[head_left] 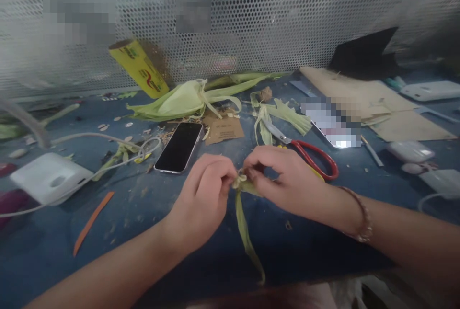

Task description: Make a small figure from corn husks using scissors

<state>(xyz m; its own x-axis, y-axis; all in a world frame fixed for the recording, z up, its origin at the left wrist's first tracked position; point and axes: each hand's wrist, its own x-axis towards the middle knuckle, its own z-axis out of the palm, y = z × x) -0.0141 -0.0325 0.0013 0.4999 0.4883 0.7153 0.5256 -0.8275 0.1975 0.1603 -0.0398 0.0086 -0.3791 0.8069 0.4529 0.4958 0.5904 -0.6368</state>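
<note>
Near the middle of the blue table, my left hand [208,199] pinches one side of a small knotted piece of pale green corn husk [245,232]. My right hand [287,179] has thumb and index finger closed on the other side of it. A long strip of the husk hangs down between my hands toward the table's front edge. Fingertips partly hide the knot. Behind my right hand lie red-handled scissors [316,158], with the blades toward the back left. A black phone [179,147] lies behind my left hand.
Green husks [183,100] lie before a perforated metal panel [244,21], beside a leaning yellow tube [143,70]. A brown card [224,129] has scraps around it. At left are a white charger [50,177], its cable and an orange strip [92,223]. Brown paper [352,91] and a lit phone [336,127] lie right.
</note>
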